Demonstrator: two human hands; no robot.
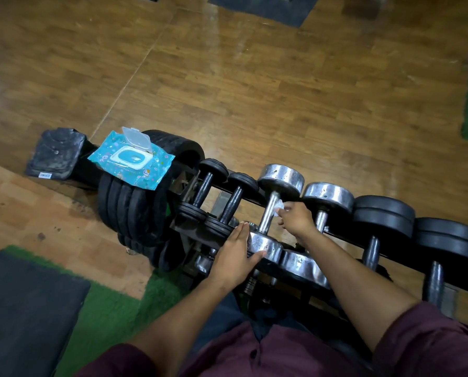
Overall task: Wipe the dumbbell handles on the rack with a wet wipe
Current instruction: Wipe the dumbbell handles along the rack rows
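Observation:
A black rack (257,198) holds a row of dumbbells. The third from the left is a chrome dumbbell (280,176) with a shiny handle (268,213). My right hand (295,217) pinches a small white wet wipe (278,207) against the right side of that handle. My left hand (241,250) lies flat, fingers straight, on the near chrome head (265,246) of the same dumbbell, steadying it. Two small black dumbbells (205,186) sit to the left. Another chrome dumbbell (328,197) and larger black ones (382,216) sit to the right.
A blue wet wipe pack (131,160) with its lid flipped open rests on a stack of black weight plates (135,210) left of the rack. A black block (57,153) lies on the wooden floor. Green turf (113,303) and a dark mat (26,306) are at lower left.

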